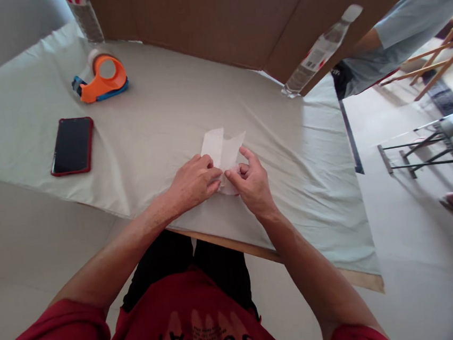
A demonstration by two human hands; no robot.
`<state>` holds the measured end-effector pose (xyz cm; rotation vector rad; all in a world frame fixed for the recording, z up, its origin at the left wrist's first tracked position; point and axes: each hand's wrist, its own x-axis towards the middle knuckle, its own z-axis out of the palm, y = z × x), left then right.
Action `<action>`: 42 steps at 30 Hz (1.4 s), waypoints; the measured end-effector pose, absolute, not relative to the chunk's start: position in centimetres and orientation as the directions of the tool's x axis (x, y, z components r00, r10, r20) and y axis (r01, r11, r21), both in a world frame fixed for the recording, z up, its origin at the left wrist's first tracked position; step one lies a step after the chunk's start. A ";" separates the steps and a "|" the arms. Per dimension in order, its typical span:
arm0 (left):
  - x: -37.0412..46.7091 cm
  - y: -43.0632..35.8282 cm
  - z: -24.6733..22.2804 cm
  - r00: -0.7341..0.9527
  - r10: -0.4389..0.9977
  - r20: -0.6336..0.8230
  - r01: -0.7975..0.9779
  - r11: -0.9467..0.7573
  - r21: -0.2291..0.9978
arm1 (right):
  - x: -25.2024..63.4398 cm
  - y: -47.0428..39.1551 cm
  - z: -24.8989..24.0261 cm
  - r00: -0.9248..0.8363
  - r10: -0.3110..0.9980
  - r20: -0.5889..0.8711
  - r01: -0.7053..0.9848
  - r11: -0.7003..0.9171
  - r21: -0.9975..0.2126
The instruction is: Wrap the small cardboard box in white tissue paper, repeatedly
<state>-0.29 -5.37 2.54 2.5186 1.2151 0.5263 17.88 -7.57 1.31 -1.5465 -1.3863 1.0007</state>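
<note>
A piece of white folded paper [213, 142] lies near the front edge of the cloth-covered table, its upper part spread into two flaps. My left hand [200, 179] pinches it from the left, fingers curled in. From the right, my right hand [250, 181] grips the lower part between thumb and bent fingers, the index finger raised a little. The fingertips of both hands almost meet over the paper. Part of its lower end is hidden beneath them.
An orange tape dispenser [108, 81] and a phone [72, 146] lie to the left. A cardboard panel [196, 20] stands at the back, with a plastic bottle [319, 54] by its right end and another bottle [87, 20] at left. Another person's sleeve [416, 18] shows behind the panel.
</note>
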 end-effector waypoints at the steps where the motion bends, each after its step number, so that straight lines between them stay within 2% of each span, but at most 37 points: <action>1: -0.2 -5.3 2.6 0.573 0.801 0.172 0.683 -0.584 0.438 | 17.5 -7.6 1.5 0.077 0.996 -0.045 0.360 -0.070 -0.930; 5: -0.1 -5.2 2.8 0.539 0.838 0.090 0.675 -0.494 0.548 | 16.8 -7.4 2.0 0.060 0.996 -0.064 0.368 -0.081 -0.926; 9: -0.1 -5.5 2.2 0.489 0.862 0.135 0.627 -0.455 0.632 | 16.8 -7.6 2.1 -0.040 0.998 -0.048 0.375 -0.029 -0.927; 12: -0.3 -5.7 1.5 0.428 0.886 0.179 0.534 -0.408 0.741 | 17.1 -8.2 2.2 -0.159 0.987 0.006 0.460 0.080 -0.885; 16: -0.2 -6.0 1.6 0.321 0.940 0.112 0.455 -0.257 0.853 | 17.3 -8.8 2.6 -0.308 0.947 0.090 0.601 0.267 -0.753; 19: 0.3 -6.1 1.9 0.277 0.957 0.080 0.519 -0.219 0.827 | 17.8 -8.3 2.9 -0.369 0.925 0.087 0.619 0.314 -0.720; 24: 0.8 -6.0 1.3 0.278 0.957 0.078 0.563 -0.228 0.794 | 18.8 -7.2 2.7 -0.436 0.900 0.011 0.396 0.204 -0.895; 26: 0.7 -6.0 1.0 0.270 0.958 0.092 0.562 -0.235 0.793 | 19.1 -7.0 2.3 -0.353 0.935 0.028 0.320 0.149 -0.936; 28: 0.7 -6.2 0.8 0.258 0.960 0.103 0.568 -0.238 0.788 | 19.5 -6.8 1.8 -0.181 0.983 0.030 0.304 0.085 -0.949; 30: 0.6 -6.4 0.7 0.264 0.956 0.127 0.580 -0.263 0.771 | 19.9 -6.6 1.3 -0.020 0.999 -0.036 0.314 -0.028 -0.949; 32: 0.6 -6.6 0.6 0.283 0.944 0.168 0.595 -0.310 0.742 | 20.3 -6.1 1.0 0.057 0.986 -0.160 0.302 -0.169 -0.938; 35: 0.5 -6.7 0.2 0.319 0.914 0.250 0.610 -0.400 0.684 | 20.3 -4.8 0.9 0.064 0.956 -0.287 0.248 -0.294 -0.923; 42: 0.4 -6.8 0.1 0.429 0.809 0.403 0.610 -0.588 0.530 | 18.7 -1.1 0.6 -0.048 0.953 -0.298 0.201 -0.283 -0.938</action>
